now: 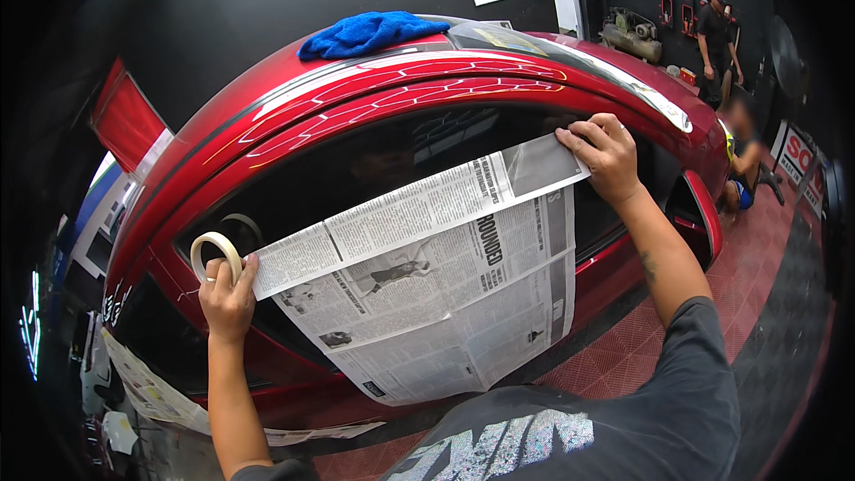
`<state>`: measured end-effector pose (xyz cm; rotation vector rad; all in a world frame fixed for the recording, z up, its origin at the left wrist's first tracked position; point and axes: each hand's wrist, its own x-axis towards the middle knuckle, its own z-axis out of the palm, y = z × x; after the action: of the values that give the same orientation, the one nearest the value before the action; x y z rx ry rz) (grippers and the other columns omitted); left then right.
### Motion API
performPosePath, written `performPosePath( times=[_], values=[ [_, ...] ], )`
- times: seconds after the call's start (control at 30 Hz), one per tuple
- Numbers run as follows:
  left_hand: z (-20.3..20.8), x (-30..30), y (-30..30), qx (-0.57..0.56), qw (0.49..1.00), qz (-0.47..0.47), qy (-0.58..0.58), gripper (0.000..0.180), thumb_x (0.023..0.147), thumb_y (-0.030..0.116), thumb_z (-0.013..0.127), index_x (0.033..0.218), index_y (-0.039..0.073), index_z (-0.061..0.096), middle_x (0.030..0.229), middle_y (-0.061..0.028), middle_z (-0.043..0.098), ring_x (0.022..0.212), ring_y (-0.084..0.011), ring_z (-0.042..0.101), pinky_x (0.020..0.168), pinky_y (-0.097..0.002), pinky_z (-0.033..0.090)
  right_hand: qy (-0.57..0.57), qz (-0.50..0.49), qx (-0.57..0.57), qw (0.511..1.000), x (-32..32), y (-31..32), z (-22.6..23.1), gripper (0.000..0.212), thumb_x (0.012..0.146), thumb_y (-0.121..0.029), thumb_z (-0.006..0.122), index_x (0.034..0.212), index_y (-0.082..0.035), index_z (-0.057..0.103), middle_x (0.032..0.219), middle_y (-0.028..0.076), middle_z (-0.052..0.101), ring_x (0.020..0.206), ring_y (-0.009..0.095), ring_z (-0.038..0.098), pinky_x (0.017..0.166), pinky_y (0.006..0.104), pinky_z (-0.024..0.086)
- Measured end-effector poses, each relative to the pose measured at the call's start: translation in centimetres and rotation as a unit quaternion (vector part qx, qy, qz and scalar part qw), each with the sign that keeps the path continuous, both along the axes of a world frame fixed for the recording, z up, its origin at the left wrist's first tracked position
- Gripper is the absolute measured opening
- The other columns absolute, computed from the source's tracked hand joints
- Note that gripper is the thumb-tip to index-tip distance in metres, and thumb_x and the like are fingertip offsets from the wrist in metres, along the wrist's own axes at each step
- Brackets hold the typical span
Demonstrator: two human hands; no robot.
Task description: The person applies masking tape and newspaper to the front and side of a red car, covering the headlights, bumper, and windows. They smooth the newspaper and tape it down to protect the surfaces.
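Note:
A sheet of newspaper, its upper edge folded over, is stretched between my hands in front of the side windows of a red car. My left hand pinches the sheet's upper left corner and also carries a roll of cream masking tape. At the upper right corner, my right hand grips the paper between thumb and fingers. The lower part of the sheet hangs down over the door. Behind it the dark window glass shows in part.
A blue cloth lies on the car roof. The side mirror juts out at right. More newspaper hangs low at left. One person stands at the far right, and another crouches by the car's front. Red floor tiles run alongside.

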<state>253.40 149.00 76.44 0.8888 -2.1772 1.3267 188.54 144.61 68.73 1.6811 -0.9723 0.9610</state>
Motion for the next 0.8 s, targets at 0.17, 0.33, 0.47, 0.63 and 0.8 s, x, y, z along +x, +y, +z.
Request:
performPosePath(
  times=[0.17,0.33,0.47,0.63,0.8],
  values=[
    [0.2,-0.9,2.5,0.054,0.997,0.054,0.011,0.047,0.077,0.002,0.072,0.122,0.001,0.082,0.101,-0.0153,0.071,0.098,-0.0371,0.066,0.081,-0.0485,0.059,-0.017,-0.068,0.089,0.994,1.5,1.4,-2.7,0.061,0.082,-0.016,0.077,0.144,-0.015,0.075,0.140,0.008,0.068,0.129,0.030,0.062,0.106,0.0493,0.052],
    [-1.1,-1.9,2.8,0.083,0.993,0.074,0.049,0.057,0.079,0.021,0.073,0.131,-0.002,0.077,0.113,-0.0202,0.071,0.107,-0.0421,0.064,0.091,-0.0517,0.058,-0.118,-0.107,0.231,0.960,4.2,4.5,-2.7,0.097,0.092,-0.062,0.072,0.167,-0.006,0.050,0.164,0.019,0.051,0.160,0.045,0.036,0.130,0.0592,0.027],
    [-3.9,-2.3,2.3,0.055,0.978,0.169,0.106,0.081,0.085,0.058,0.084,0.145,0.004,0.070,0.133,-0.0258,0.070,0.119,-0.0507,0.062,0.101,-0.0589,0.053,-0.232,-0.131,0.268,0.926,8.3,3.2,-3.8,0.126,0.091,-0.083,0.067,0.171,0.008,0.033,0.177,0.034,0.029,0.165,0.052,0.026,0.133,0.0609,0.021],
    [-8.5,-10.0,1.2,-0.069,0.989,0.030,0.125,0.105,0.086,0.087,0.071,0.152,0.004,0.068,0.148,-0.0288,0.059,0.131,-0.0494,0.058,0.112,-0.0621,0.047,-0.289,-0.117,0.277,0.909,12.4,1.6,-4.8,0.145,0.086,-0.093,0.064,0.175,0.009,0.012,0.182,0.032,0.011,0.169,0.050,0.013,0.134,0.0650,0.017],
    [-9.4,-18.6,-2.4,-0.091,0.989,-0.034,0.113,0.106,0.083,0.084,0.077,0.154,0.005,0.067,0.154,-0.0248,0.059,0.127,-0.0428,0.059,0.109,-0.0558,0.047,-0.291,-0.129,0.275,0.907,11.1,1.7,-5.0,0.144,0.087,-0.096,0.061,0.176,0.007,0.012,0.183,0.029,0.012,0.171,0.047,0.011,0.135,0.0634,0.017]
  ],
)
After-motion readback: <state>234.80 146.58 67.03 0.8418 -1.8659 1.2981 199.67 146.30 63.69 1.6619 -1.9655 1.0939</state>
